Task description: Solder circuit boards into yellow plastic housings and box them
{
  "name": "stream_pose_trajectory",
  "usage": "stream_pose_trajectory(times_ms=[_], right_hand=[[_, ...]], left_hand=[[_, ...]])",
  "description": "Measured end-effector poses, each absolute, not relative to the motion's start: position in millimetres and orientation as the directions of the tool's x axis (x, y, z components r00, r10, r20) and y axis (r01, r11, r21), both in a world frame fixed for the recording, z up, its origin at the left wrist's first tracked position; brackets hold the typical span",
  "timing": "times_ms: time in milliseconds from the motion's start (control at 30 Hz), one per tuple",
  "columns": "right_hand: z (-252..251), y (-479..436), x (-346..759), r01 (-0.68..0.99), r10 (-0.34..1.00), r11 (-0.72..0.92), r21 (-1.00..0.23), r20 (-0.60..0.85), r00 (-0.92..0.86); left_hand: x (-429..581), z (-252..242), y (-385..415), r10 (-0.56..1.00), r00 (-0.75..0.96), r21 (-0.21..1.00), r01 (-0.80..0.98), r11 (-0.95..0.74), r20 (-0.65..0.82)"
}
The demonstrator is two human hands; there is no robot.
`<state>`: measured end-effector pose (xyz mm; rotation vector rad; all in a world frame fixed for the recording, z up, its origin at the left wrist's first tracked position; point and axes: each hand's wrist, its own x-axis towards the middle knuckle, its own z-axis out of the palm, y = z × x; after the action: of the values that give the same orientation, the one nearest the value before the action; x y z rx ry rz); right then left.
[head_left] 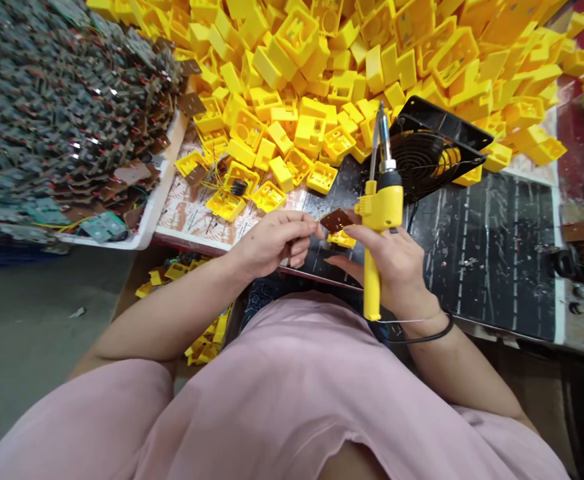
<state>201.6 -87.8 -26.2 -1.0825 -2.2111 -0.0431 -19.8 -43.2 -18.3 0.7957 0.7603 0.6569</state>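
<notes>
My right hand (pixel 395 263) is wrapped round a yellow soldering gun (pixel 383 207) that points up and away, its metal tip above the bench. Between the thumb and fingertips of this same hand is a small brown circuit board (pixel 335 221). A yellow plastic housing (pixel 342 239) shows just under the board; whether the hand touches it I cannot tell. Just left of the board, my left hand (pixel 277 243) is closed, with thumb and forefinger pinched at the board's edge. What lies in that pinch is too small to make out.
Yellow housings (pixel 282 140) lie heaped across the back of the bench. On the left, a white tray (pixel 169 177) is piled with circuit boards (pixel 72 120). A black fan (pixel 422 157) stands behind the soldering gun, on a dark mat (pixel 492 253). More yellow housings (pixel 207 350) sit below the bench.
</notes>
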Motion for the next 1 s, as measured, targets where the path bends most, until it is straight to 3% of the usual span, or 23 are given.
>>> stream_pose_trajectory(times_ms=[67, 167, 300, 433, 567, 633, 700, 800, 867, 933, 1000], right_hand=[[-32, -85, 194, 0.733, 0.660, 0.655, -0.185, 0.613, -0.435], [-39, -84, 185, 0.715, 0.649, 0.659, -0.233, 0.656, -0.385], [-42, -90, 184, 0.551, 0.750, 0.631, -0.546, 0.610, -0.255], [-37, -98, 190, 0.361, 0.839, 0.543, -0.758, 0.469, -0.275], [-34, -103, 191, 0.194, 0.907, 0.360, -0.912, 0.295, -0.300], [-33, -104, 189, 0.167, 0.919, 0.320, -0.933, 0.262, -0.296], [-33, -105, 187, 0.139, 0.918, 0.328, -0.934, 0.280, -0.282], [-35, -106, 183, 0.127, 0.916, 0.374, -0.919, 0.345, -0.206], [-37, -107, 180, 0.196, 0.915, 0.401, -0.895, 0.381, -0.133], [-39, -107, 178, 0.324, 0.893, 0.443, -0.836, 0.444, -0.073], [-42, -107, 175, 0.488, 0.819, 0.524, -0.698, 0.570, -0.063]], left_hand=[[-16, -14, -50, 0.717, 0.600, 0.775, -0.240, 0.585, -0.356], [-15, -7, -60, 0.656, 0.666, 0.745, -0.222, 0.629, -0.356], [-29, 0, -63, 0.656, 0.677, 0.838, -0.106, 0.536, -0.334], [-48, 2, -57, 0.837, 0.492, 0.959, -0.011, 0.282, -0.240], [-51, -7, -51, 0.928, 0.358, 0.974, -0.150, 0.168, -0.105], [-48, -19, -49, 0.923, 0.363, 0.941, -0.248, 0.231, -0.130], [-43, -34, -51, 0.913, 0.388, 0.947, -0.227, 0.225, -0.124], [-38, -53, -62, 0.911, 0.393, 0.989, 0.027, -0.148, 0.126], [-36, -59, -70, 0.843, 0.427, 0.889, 0.161, -0.428, 0.328], [-32, -58, -77, 0.789, 0.431, 0.815, 0.179, -0.551, 0.439], [-23, -52, -80, 0.813, 0.371, 0.846, 0.115, -0.520, 0.449]])
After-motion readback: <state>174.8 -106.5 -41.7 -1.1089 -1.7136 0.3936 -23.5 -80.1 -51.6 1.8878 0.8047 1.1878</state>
